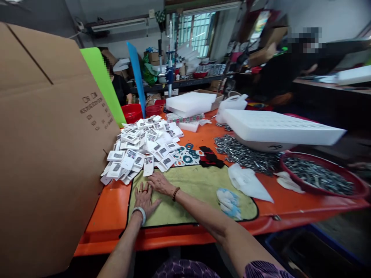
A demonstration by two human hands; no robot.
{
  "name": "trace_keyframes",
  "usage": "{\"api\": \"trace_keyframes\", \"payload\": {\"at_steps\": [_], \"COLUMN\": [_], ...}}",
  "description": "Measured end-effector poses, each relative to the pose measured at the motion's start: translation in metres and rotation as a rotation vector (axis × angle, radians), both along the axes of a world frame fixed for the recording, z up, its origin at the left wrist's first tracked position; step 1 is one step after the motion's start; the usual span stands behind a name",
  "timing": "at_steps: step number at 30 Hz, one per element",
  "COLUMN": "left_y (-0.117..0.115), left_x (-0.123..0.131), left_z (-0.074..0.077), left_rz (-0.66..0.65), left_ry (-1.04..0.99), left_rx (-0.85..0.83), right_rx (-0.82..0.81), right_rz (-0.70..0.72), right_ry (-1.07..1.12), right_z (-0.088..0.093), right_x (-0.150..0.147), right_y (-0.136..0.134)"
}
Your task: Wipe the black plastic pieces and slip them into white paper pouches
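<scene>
My left hand lies flat on the yellow-green mat, fingers stretched forward and thumb apart, with nothing in it. A pale bangle circles its wrist. Just beyond it my right hand rests on the mat, its fingers extended to the left, close to the left fingertips; I see nothing held in it. A small white printed box stands just above the right fingers; whether they touch cannot be made out. Behind is a heap of similar white boxes. A white-and-blue glove lies at the mat's right.
A tall cardboard carton walls off the left side. Beyond the mat lie ring-shaped pieces, black cloth pieces and loose metal parts. At right stand a red basin and white foam blocks. Two people are farther back.
</scene>
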State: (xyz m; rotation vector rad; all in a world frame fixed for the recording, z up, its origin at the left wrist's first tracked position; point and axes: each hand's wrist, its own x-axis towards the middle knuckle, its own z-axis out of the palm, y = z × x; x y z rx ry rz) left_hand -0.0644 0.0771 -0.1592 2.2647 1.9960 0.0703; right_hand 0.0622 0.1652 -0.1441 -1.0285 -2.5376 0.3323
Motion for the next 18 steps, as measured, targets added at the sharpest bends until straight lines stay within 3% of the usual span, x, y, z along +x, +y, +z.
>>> {"api": "trace_keyframes", "payload": {"at_steps": [4,8,11,15,18], "left_y": [0.004,0.004,0.003,0.003,0.004], "left_x": [-0.002,-0.003,-0.003,-0.002,-0.002], "left_z": [-0.005,-0.005,-0.003,-0.003,-0.004], "left_rz": [-0.014,-0.019,-0.014,-0.016,-0.015], "left_ry": [0.037,0.064,0.092,0.15,0.178], "left_rx": [0.017,0.025,0.019,0.022,0.029], "right_rx": [0.024,-0.02,-0.062,-0.061,0.023], "right_rz": [-0.079,-0.247,-0.271,-0.37,-0.585], "right_ry": [0.064,0.008,-0.029,0.072,0.11], "right_z": [0.005,-0.011,-0.019,0.0,0.015], "right_x": [0.051,0.107,0.123,0.134,0.165], "right_y": [-0.043,-0.078,-0.087,-0.091,-0.103]}}
